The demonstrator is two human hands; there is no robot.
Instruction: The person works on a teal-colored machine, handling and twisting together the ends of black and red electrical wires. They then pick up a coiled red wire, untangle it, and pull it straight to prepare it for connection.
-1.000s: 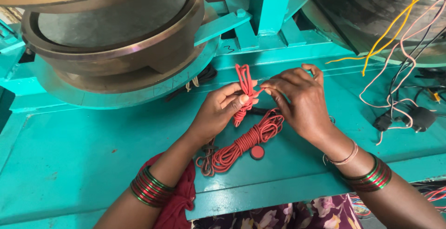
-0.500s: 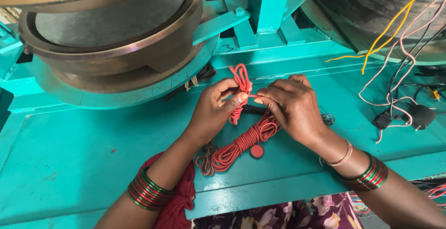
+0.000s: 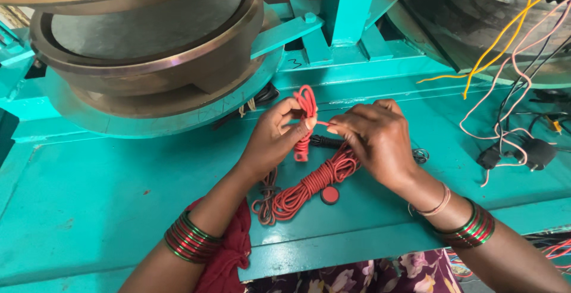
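The work table [image 3: 119,210] fills the lower and middle frame. Both hands meet at frame centre above it: the left hand [image 3: 273,141] to the left, the right hand [image 3: 375,141] to the right, a small looped cord bundle [image 3: 306,111] between them. Below them, on the table, lies a larger cord coil [image 3: 309,183], a round disc [image 3: 329,195] just beside its lower right. A large round drum [image 3: 148,49] occupies the upper left, behind the hands. An upright post [image 3: 348,4] stands top centre. Loose wires [image 3: 511,79] hang at the upper right, with plugs [image 3: 529,153] at the right edge.
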